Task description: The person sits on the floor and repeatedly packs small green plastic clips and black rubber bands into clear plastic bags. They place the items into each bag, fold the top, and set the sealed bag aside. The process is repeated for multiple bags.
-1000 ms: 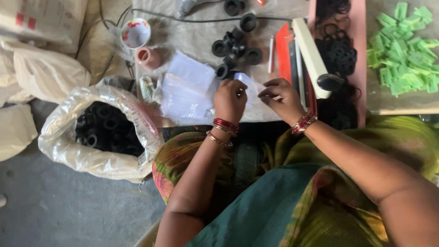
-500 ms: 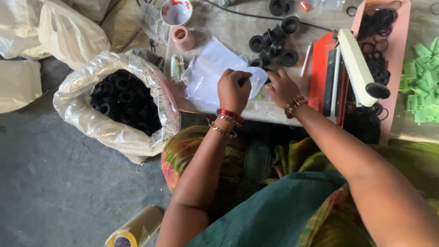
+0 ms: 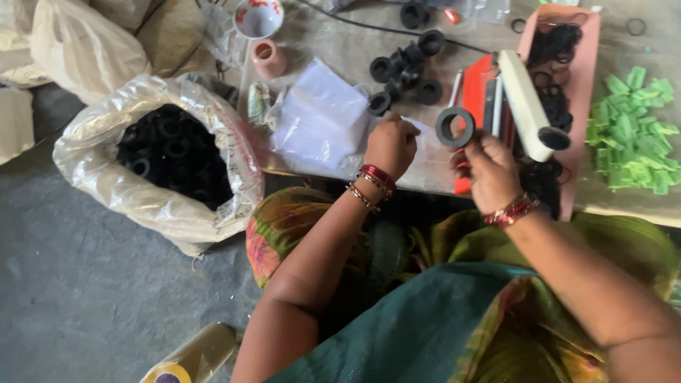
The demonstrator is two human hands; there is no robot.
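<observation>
I see my right hand (image 3: 494, 172) lifted over the bench (image 3: 340, 50), its fingers (image 3: 474, 145) pinching a flat black rubber ring (image 3: 455, 126) at its lower edge. My left hand (image 3: 391, 144) rests clenched on clear plastic pouches (image 3: 319, 117).

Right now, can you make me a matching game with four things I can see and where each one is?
Things:
1. ring
2. bag
3. green pieces
4. cup

Places:
A. far right of the board
B. on the floor, full of black rings
C. near the top, beside the bowl
D. held up in the right hand

Pairs: 1-D, 2-B, 3-A, 4-C
</observation>
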